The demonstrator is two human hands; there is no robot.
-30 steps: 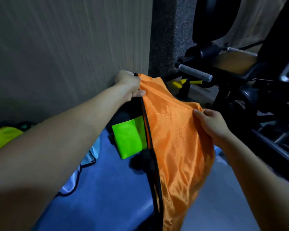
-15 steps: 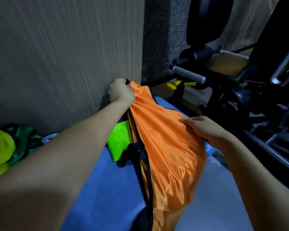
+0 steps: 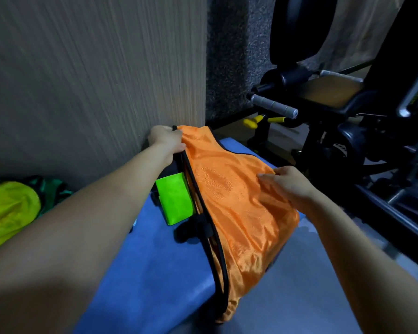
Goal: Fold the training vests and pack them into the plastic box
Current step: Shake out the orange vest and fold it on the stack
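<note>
An orange training vest (image 3: 237,203) with black trim lies stretched along the blue surface (image 3: 150,273), its lower end hanging over the near edge. My left hand (image 3: 165,138) grips its far corner by the wall. My right hand (image 3: 287,182) pinches the vest's right edge, bunching the cloth. A folded bright green vest (image 3: 175,201) lies just left of the orange one, partly under its edge. No plastic box is in view.
A pile of yellow and green vests (image 3: 12,208) lies at the far left by the wooden wall (image 3: 94,80). Black gym equipment (image 3: 336,112) with a grey handle and yellow knobs stands to the right, close to the blue surface's edge.
Both hands have lowered the orange vest toward the blue surface. My left hand moved down and left along the wall; my right hand pulled the right edge lower.
</note>
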